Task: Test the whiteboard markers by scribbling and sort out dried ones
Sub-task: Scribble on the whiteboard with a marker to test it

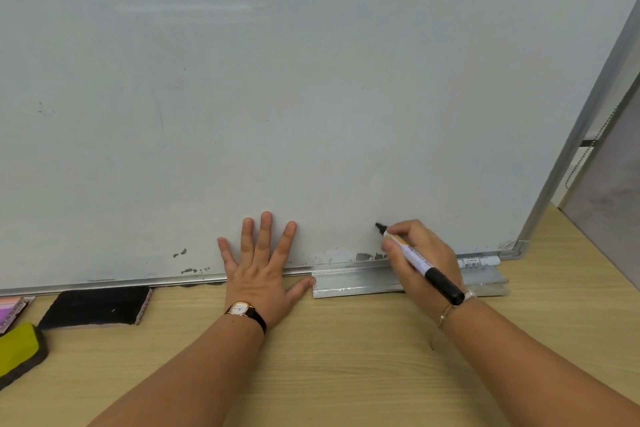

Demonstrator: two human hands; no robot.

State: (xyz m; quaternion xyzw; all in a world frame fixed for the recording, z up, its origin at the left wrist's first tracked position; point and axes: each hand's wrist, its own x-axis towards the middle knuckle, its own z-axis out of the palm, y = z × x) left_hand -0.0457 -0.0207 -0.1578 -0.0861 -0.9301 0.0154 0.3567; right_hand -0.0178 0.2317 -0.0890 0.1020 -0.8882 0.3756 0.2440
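Observation:
A large whiteboard (pixel 311 97) stands propped on a wooden table. My right hand (pixel 420 262) grips a white marker with a black end (pixel 419 262), its black tip touching the board near the lower edge. My left hand (pixel 259 265) presses flat against the board's lower part with fingers spread, thumb resting by the metal tray (pixel 349 284). A second white marker (pixel 479 262) lies in that tray behind my right hand, partly hidden.
A black eraser (pixel 97 305) lies under the board's bottom edge at left. A yellow-green eraser (pixel 19 348) and a pink packet (pixel 12 310) sit at the far left. The wooden table (pixel 346 357) spreads in front. The board's metal frame corner (pixel 519 248) is at right.

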